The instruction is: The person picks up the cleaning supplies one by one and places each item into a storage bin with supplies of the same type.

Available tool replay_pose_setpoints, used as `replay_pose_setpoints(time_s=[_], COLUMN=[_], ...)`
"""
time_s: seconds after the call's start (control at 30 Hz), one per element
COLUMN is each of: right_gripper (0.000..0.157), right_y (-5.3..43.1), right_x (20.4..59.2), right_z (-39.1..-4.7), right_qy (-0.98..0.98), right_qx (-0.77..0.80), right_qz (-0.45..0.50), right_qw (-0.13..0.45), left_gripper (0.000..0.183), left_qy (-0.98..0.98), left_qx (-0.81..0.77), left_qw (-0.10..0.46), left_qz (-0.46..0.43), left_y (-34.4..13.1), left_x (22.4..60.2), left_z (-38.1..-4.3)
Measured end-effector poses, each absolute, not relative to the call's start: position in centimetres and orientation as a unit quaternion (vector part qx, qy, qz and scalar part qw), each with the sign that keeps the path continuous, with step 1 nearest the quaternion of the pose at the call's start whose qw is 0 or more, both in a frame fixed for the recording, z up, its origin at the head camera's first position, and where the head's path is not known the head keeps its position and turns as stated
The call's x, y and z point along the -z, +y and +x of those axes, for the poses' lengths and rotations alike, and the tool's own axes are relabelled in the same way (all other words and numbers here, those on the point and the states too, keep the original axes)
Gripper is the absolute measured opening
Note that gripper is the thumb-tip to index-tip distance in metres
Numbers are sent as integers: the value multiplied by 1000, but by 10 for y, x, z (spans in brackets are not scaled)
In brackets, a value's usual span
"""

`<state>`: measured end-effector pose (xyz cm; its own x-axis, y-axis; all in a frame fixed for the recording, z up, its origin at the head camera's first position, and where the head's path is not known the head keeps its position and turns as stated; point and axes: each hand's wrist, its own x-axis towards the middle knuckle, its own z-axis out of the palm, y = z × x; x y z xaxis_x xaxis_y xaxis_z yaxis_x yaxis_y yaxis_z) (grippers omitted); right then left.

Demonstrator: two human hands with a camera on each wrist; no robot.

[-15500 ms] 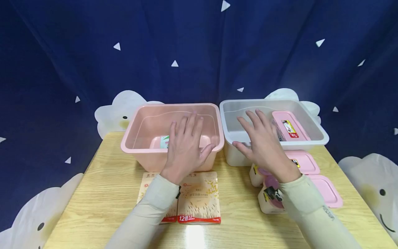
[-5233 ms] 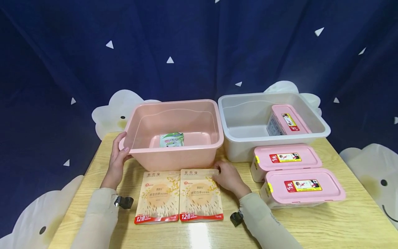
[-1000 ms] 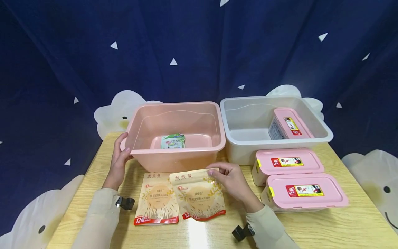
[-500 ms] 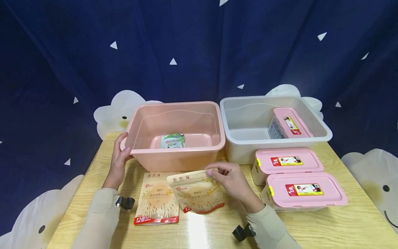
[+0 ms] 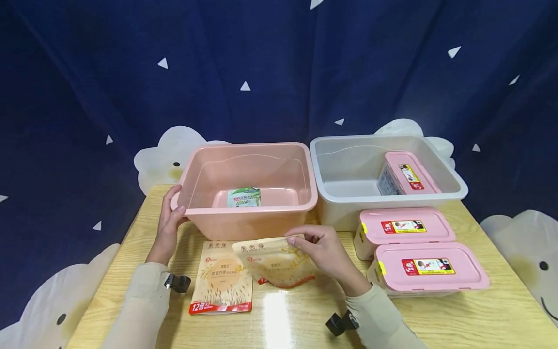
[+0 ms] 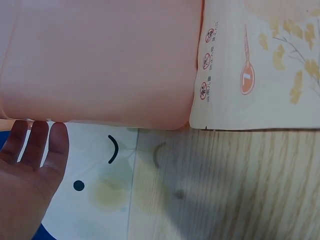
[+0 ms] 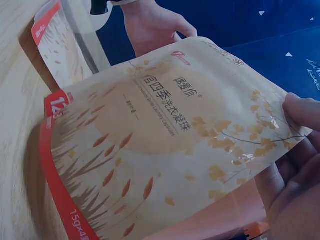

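Observation:
My left hand (image 5: 167, 225) holds the left front corner of a pink plastic bin (image 5: 244, 220), thumb over the rim and straight fingers against its outer side. In the left wrist view the fingers (image 6: 37, 142) meet the bin's edge; the thumb is hidden. With my right hand (image 5: 324, 252) I pinch the top right corner of a beige laundry capsule pouch (image 5: 279, 266). Its top edge is raised and bowed, with the red bottom edge low over the table. Flat beside it lies a matching pouch (image 5: 222, 286). A small green-and-white packet (image 5: 243, 198) sits inside the pink bin.
A pale grey bin (image 5: 344, 198) stands right of the pink one, holding a pink-lidded box (image 5: 411, 174). Before it are two more pink-lidded boxes, one behind (image 5: 407, 228) and one nearer (image 5: 431, 266). A dark blue curtain (image 5: 279, 68) hangs behind the wooden table (image 5: 218, 334).
Both hands, earlier spread over the bins, have moved down: left to the pink bin, right to the right-hand pouch. That pouch, flat before, has risen at its top and bends more now.

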<state>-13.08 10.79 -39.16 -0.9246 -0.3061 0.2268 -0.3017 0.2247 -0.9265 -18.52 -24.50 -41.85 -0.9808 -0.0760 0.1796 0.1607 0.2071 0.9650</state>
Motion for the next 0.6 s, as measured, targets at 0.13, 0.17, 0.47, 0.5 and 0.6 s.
replay_pose_setpoints(time_s=[0.13, 0.17, 0.47, 0.5, 0.6], right_gripper=[11, 11, 12, 12, 11], right_y=[109, 109, 112, 112, 113], right_x=[390, 389, 377, 375, 369], right_z=[-131, -131, -130, -130, -128], right_qy=[783, 783, 791, 793, 801], right_qx=[589, 587, 570, 566, 556], right_qz=[-202, -204, -222, -223, -221], right_qw=[0, -1, -3, -2, 1], left_gripper=[50, 50, 52, 52, 51], left_qy=[-771, -769, -760, -761, -762], left_qx=[629, 631, 641, 640, 639], left_qw=[95, 96, 102, 101, 100], left_qz=[-25, -26, -31, -31, -30], left_y=[-245, -246, -247, -247, -247], left_x=[418, 418, 421, 421, 422], left_z=[-185, -185, -188, -188, -188])
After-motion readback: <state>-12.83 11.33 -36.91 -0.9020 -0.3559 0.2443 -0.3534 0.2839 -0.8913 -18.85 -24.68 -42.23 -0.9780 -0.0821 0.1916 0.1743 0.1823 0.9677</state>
